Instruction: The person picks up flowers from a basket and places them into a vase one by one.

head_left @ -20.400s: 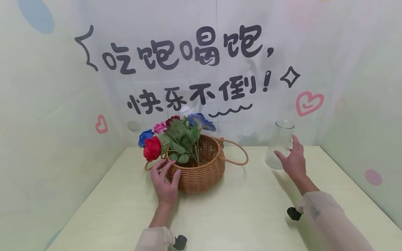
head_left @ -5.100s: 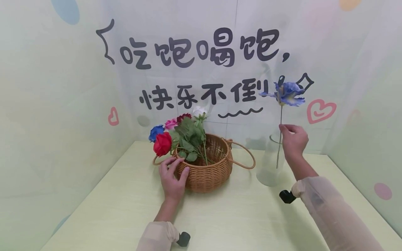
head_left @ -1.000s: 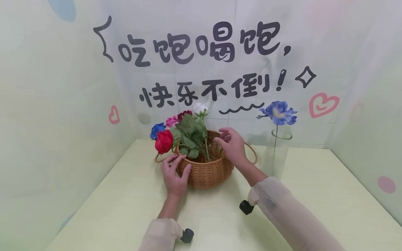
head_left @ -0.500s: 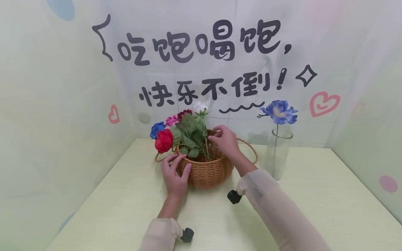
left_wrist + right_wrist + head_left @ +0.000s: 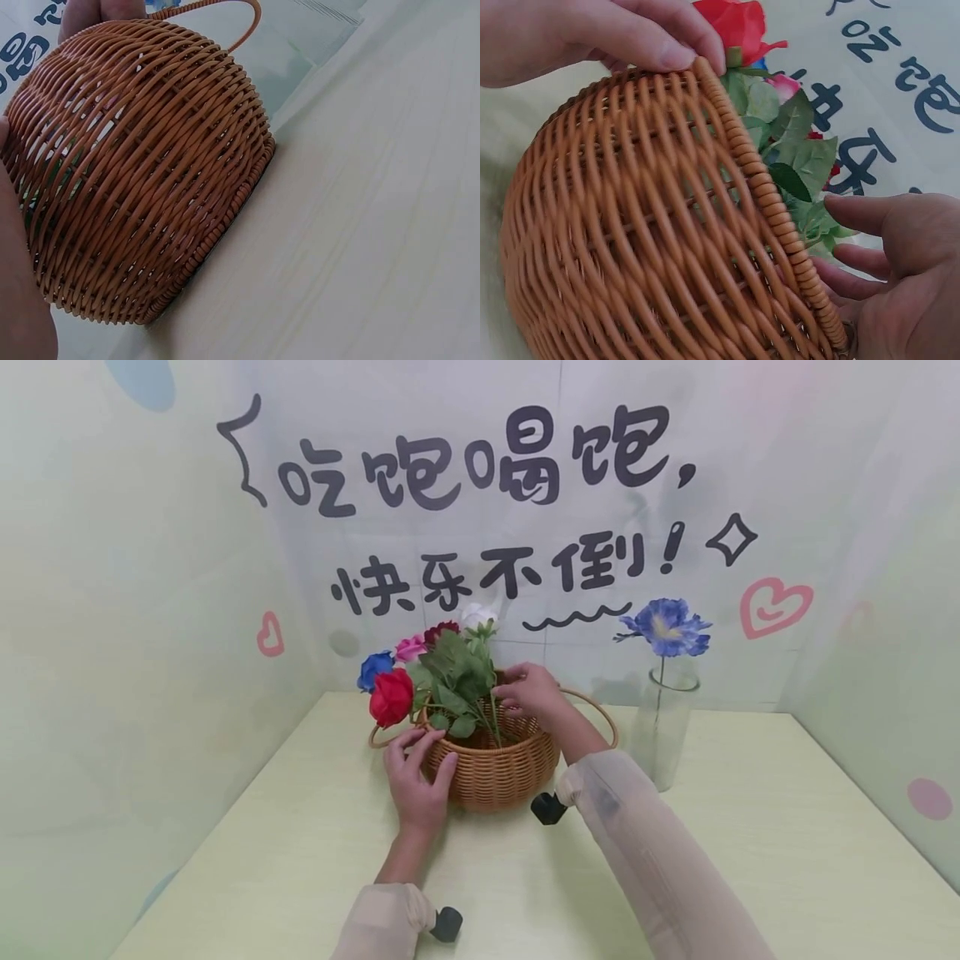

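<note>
At the near left of the wicker basket (image 5: 491, 781), my left hand (image 5: 418, 785) grips the rim, its thumb on the outer wall and its fingers by the edge. Inside the basket, artificial flowers lean left: a red rose (image 5: 392, 697), a blue rose (image 5: 375, 671), a pink flower (image 5: 410, 648), a dark red flower (image 5: 441, 633) and a white rose (image 5: 478, 620). My right hand (image 5: 534, 697) reaches over the right rim, fingertips beside the white rose's green stem. The right wrist view shows a gap between its thumb and fingers, green leaves (image 5: 817, 225) just beyond.
To the right stands a clear glass vase (image 5: 667, 735) holding one blue-purple flower (image 5: 666, 628). The basket's right handle loop (image 5: 611, 718) sticks out towards the vase. Printed fabric walls enclose the pale wooden table (image 5: 300, 860) at the back and sides.
Over the last second, my right hand has moved left and inward to the white rose's stem. Earlier it put the blue-purple flower into the vase. My left hand has stayed on the basket.
</note>
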{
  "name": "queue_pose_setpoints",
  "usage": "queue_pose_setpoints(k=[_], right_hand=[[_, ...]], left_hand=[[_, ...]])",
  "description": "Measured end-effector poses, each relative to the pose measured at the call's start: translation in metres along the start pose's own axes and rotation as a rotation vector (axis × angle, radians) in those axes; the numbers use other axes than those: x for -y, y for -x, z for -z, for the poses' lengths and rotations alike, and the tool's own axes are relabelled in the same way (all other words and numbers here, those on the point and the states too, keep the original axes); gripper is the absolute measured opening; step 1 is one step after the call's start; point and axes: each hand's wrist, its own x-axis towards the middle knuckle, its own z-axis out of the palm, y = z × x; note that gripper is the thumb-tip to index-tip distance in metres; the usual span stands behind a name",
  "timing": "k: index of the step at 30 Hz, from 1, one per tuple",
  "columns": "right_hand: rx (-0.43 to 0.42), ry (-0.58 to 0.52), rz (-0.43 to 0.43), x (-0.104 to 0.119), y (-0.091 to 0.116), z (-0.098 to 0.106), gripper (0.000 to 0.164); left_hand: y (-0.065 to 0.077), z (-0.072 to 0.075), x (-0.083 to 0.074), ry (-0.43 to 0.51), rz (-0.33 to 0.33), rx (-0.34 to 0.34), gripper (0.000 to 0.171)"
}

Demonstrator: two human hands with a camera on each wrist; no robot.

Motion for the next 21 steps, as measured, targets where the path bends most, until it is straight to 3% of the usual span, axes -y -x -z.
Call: queue_pose_setpoints(k=[9,21], right_hand=[[0.146,-0.016,-0.082,-0.0027,-0.0024,0.0032,0.057],[0.262,0.036,-0.134,-0.0008,-0.0071,0.0034,0.065]], left_hand=[[0.0032,0.001,0.0007,-0.008,0.0,0.007,0.027],[-0.0001,0.0008,0.0015,0.001,-0.031,-0.002,0.027]])
